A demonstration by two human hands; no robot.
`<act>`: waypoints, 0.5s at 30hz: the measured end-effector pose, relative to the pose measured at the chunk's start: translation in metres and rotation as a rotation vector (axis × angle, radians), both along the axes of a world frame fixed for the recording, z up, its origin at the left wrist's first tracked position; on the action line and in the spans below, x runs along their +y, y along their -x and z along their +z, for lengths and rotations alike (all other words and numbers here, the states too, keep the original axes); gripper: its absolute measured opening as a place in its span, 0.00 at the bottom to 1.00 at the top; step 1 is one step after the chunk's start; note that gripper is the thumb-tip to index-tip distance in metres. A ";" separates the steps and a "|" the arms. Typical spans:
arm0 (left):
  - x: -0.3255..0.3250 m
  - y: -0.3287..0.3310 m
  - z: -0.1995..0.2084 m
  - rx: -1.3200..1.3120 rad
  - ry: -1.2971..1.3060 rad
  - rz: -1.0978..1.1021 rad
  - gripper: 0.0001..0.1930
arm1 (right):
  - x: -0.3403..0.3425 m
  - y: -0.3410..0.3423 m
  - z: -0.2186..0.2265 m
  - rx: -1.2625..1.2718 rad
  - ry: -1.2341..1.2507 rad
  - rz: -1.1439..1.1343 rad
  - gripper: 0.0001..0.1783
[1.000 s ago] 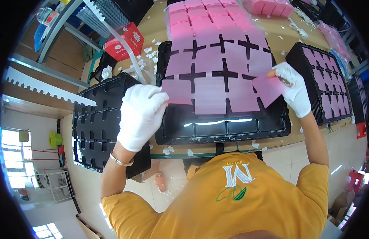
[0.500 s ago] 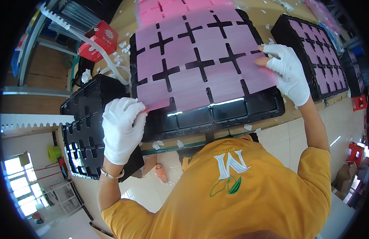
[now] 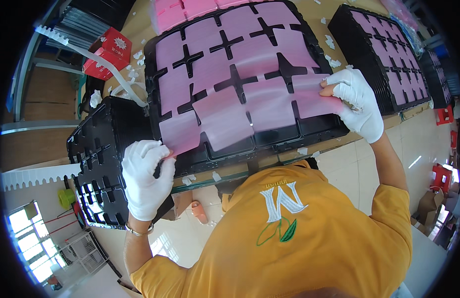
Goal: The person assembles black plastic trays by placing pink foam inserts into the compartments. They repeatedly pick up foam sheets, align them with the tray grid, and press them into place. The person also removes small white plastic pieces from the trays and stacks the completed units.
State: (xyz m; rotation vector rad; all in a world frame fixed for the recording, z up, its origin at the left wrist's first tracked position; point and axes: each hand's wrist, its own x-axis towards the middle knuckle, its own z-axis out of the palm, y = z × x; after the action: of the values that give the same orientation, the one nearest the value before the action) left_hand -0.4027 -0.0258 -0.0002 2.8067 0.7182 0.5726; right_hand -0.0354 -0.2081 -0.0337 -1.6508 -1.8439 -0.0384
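Plainly pinched at both near corners: a pink sheet [image 3: 220, 119] over a black tray [image 3: 317, 130]

The sheet's near left corner is gripped between the thumb and fingers of the gloved left hand [image 3: 148, 181], which is closed to a narrow pinch. Its near right corner is held likewise by the gloved right hand [image 3: 358, 105], whose thumb tip is left bare by the glove. Between the two hands the near edge is lifted and rippled above the front compartments, while the far part is laid in the tray, its cross-shaped gaps filled by black dividers.

Farther out, the tray is flanked by black moulded trays [image 3: 110, 159] at left and a pink-topped black stack [image 3: 356, 62] at right. Beyond it, brighter pink pieces [image 3: 190, 14] are seen on the worktop [image 3: 309, 10]. A red box [image 3: 108, 55] is placed at the far left, and white scraps [image 3: 332, 61] are scattered about.
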 end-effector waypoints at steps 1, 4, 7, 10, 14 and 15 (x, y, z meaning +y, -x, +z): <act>0.000 0.002 -0.001 -0.015 0.027 0.017 0.11 | -0.001 -0.001 -0.001 0.031 -0.007 -0.011 0.14; -0.001 0.006 -0.002 -0.031 0.076 0.066 0.11 | 0.000 -0.003 -0.005 0.055 -0.011 -0.037 0.15; -0.003 0.003 -0.003 -0.004 -0.040 0.018 0.12 | -0.001 -0.003 0.001 -0.056 0.001 0.004 0.17; -0.005 -0.001 -0.001 0.058 -0.112 -0.040 0.13 | -0.004 -0.003 0.001 -0.159 0.007 0.031 0.19; -0.007 -0.002 -0.003 0.111 -0.165 -0.048 0.12 | -0.007 0.000 0.003 -0.227 0.017 0.022 0.20; -0.008 -0.003 -0.003 0.125 -0.188 -0.051 0.12 | -0.008 0.001 0.003 -0.251 0.028 0.015 0.20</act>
State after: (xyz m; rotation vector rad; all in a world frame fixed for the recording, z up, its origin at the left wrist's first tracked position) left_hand -0.3998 -0.0334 -0.0036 3.0478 0.6435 0.4830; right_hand -0.0366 -0.2159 -0.0307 -1.7151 -2.0499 -0.2231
